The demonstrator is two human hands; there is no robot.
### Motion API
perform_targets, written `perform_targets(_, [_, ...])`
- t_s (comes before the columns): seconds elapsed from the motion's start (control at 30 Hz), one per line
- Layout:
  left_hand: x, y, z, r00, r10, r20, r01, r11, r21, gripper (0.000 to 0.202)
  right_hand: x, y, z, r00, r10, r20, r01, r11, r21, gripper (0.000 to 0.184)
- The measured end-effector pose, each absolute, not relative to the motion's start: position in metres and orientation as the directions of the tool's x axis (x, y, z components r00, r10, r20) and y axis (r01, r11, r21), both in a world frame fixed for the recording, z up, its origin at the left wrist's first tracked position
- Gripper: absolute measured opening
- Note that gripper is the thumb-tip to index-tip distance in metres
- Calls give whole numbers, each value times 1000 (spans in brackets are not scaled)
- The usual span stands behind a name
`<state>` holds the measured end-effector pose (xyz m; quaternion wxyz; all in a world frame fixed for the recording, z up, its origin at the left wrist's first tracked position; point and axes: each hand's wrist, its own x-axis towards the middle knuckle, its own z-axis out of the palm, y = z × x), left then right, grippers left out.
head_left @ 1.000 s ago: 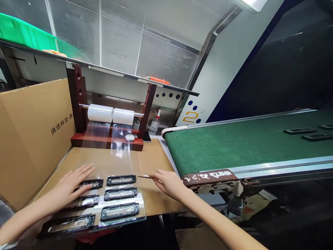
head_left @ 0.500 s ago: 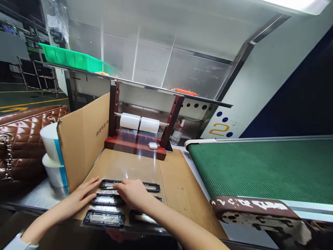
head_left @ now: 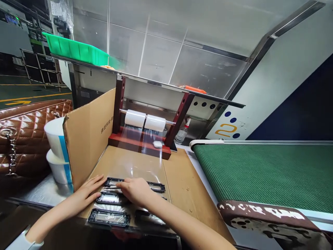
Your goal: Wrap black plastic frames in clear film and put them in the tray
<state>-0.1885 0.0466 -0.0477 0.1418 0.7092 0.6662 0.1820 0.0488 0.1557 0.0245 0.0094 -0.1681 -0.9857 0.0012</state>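
My left hand (head_left: 90,191) lies flat with fingers apart on clear film, its fingertips at the left ends of the black plastic frames. Over the back row, my right hand (head_left: 136,191) is closed. A slim pale tool (head_left: 110,188) shows at its fingertips, pointing left; its exact kind is unclear. Below them, a back frame (head_left: 156,186), a middle frame (head_left: 111,198) and a front left frame (head_left: 109,217) lie on the film. A front right frame (head_left: 148,218) is partly hidden by my right arm. The film runs from two white rolls (head_left: 135,118) on a dark red stand (head_left: 118,139).
A cardboard panel (head_left: 91,132) stands left, with large film rolls (head_left: 56,149) and a brown quilted bag (head_left: 28,139) beyond it. A green conveyor belt (head_left: 260,173) runs along the right. Overhead, a shelf holds a green tray (head_left: 78,50). A spray bottle (head_left: 182,133) stands behind the stand.
The view has shifted slightly, so everything appears a little further right. My right hand stays at the back row, with the slim tool now extending further left between the back and middle frames.
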Motion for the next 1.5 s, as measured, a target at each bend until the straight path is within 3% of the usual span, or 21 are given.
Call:
perform_targets(0.57, [-193,48,-53,57,996,64,890,-80,449,58,97,163,36,-925,379,-25,377,925,52,27])
perform_targets(0.97, [-196,49,-60,60,989,133,889,-113,443,51,100,159,33,-944,331,3,329,937,117,25])
perform_targets(1.5, [-195,48,-53,60,989,135,890,-114,442,49,103,165,39,-931,362,-45,358,931,72,28])
